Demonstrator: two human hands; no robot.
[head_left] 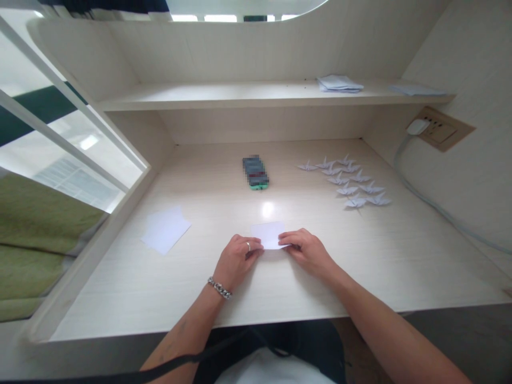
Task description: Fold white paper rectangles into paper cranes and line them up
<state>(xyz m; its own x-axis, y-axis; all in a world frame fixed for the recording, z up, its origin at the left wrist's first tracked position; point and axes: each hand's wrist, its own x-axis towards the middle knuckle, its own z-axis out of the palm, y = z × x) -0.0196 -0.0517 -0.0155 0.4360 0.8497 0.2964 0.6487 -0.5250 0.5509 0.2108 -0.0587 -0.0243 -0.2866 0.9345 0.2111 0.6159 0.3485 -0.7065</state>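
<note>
A white sheet of paper [269, 236], apparently folded over, lies on the desk between my two hands. My left hand [239, 256], with a ring and a chain bracelet at the wrist, pinches its near left corner. At the near right corner, my right hand [307, 249] grips the paper between thumb and fingers. To the left rests a loose stack of white paper sheets [166, 229]. Several folded white paper cranes [348, 190] stand grouped at the right of the desk.
A pixelated dark phone-like object [256, 173] with a green edge lies at the back middle. Folded papers [340, 84] sit on the shelf [224, 96] above. A white plug [418, 126] in the wall socket trails a cable [432, 205] down the right side.
</note>
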